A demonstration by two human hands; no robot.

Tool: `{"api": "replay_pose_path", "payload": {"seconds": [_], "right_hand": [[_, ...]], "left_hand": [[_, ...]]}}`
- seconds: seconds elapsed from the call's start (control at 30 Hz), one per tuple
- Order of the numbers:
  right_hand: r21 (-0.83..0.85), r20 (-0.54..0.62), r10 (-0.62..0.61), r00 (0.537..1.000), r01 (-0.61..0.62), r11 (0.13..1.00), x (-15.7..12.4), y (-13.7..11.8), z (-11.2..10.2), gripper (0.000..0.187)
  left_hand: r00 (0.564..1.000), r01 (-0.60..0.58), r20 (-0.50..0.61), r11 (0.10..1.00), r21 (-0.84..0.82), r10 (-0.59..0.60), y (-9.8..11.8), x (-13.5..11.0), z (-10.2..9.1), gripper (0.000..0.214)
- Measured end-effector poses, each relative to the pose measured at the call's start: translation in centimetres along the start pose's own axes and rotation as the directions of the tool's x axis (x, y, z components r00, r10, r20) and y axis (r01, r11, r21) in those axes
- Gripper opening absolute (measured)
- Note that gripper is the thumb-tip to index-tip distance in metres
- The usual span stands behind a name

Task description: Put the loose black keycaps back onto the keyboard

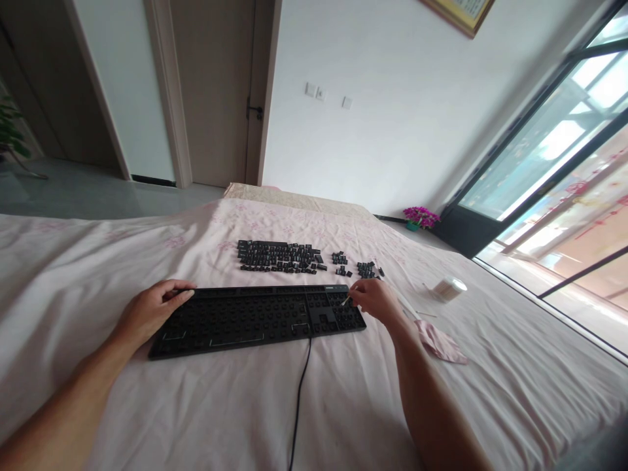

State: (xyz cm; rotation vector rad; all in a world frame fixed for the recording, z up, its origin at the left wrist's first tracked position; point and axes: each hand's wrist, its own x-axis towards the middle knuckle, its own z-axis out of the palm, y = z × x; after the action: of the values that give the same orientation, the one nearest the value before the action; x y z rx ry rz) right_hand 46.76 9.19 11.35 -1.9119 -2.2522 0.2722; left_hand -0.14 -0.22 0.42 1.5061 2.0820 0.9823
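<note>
Your left hand (159, 306) is clamping the keyboard (275, 320) at far left. Your right hand (369, 297) is pinching a swab (346, 301) at the right end; keycaps (275, 256) are lying beyond.

Bed-like surface, pale pink floral sheet (220, 418), wrinkled, fills most of the lower frame; beige patterned cover (299, 198) at its far edge, upper center. Black keyboard (265, 320) lies flat at center, slightly slanted, bare of most caps. Its cable (297, 405) runs to bottom center. Loose black keycaps (277, 256) sit just above it in clusters (biggest on the left). Right of center: whitish round container (450, 288), thin stick (428, 314), crumpled pink cloth (443, 343).
</note>
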Motion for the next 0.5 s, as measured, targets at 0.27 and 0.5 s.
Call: {"api": "replay_pose_path", "payload": {"seconds": [0.27, 0.5], "right_hand": [[0.264, 0.184, -0.05, 0.982, 0.0, 0.964, 0.5, 0.2, 1.6, 0.022], [-0.011, 0.109, 0.016, 0.994, -0.014, 1.0, 0.2, 0.4, 0.2, 0.021]], "left_hand": [[1.0, 0.017, 0.022, 1.0, -0.018, -0.017, -0.3, 0.2, 0.0, 0.047], [1.0, 0.021, 0.018, 0.999, -0.027, -0.021, 0.0, 0.0, -0.1, 0.047]]}}
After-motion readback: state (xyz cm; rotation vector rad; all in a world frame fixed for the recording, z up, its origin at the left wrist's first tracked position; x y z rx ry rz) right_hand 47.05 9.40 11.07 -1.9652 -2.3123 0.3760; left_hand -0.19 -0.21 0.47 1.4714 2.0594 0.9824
